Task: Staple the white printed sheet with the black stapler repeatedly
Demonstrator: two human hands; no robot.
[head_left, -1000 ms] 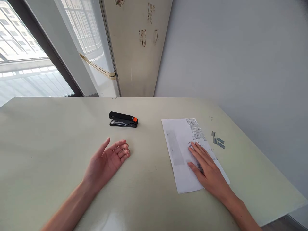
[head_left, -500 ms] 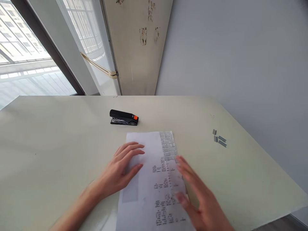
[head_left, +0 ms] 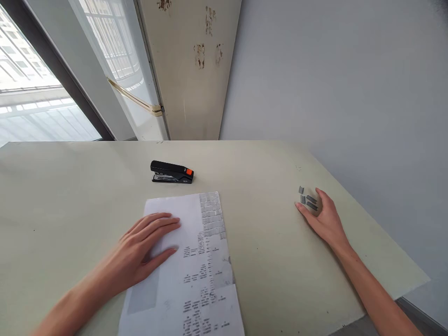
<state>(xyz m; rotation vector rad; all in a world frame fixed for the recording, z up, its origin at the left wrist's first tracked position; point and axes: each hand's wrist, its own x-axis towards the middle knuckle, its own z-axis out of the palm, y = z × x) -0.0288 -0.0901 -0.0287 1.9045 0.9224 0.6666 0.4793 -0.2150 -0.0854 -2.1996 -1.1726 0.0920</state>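
Note:
My left hand [head_left: 147, 245] lies flat with fingers apart on the left side of a stack of printed paper sheets [head_left: 191, 217]. A strip of grey blocks runs down the top sheet's upper right, with small print below it. Over to the right, my right hand [head_left: 324, 214] reaches around several strips of staples [head_left: 311, 204]. Its thumb and fingers are spread on either side of them, and the strips still lie on the table. Beyond the sheets sits a black stapler [head_left: 171, 172] with an orange patch on its right end.
Everything lies on a pale table [head_left: 259, 163] whose right edge slants along a grey wall [head_left: 332, 79]. Behind the table stands a fridge [head_left: 189, 93] with peeling marks and a handle [head_left: 135, 98]. A window [head_left: 31, 79] is at the far left.
My right hand has left the sheets' right edge and moved right to the staple strips. The sheets and my left hand have shifted left and turned slightly in view.

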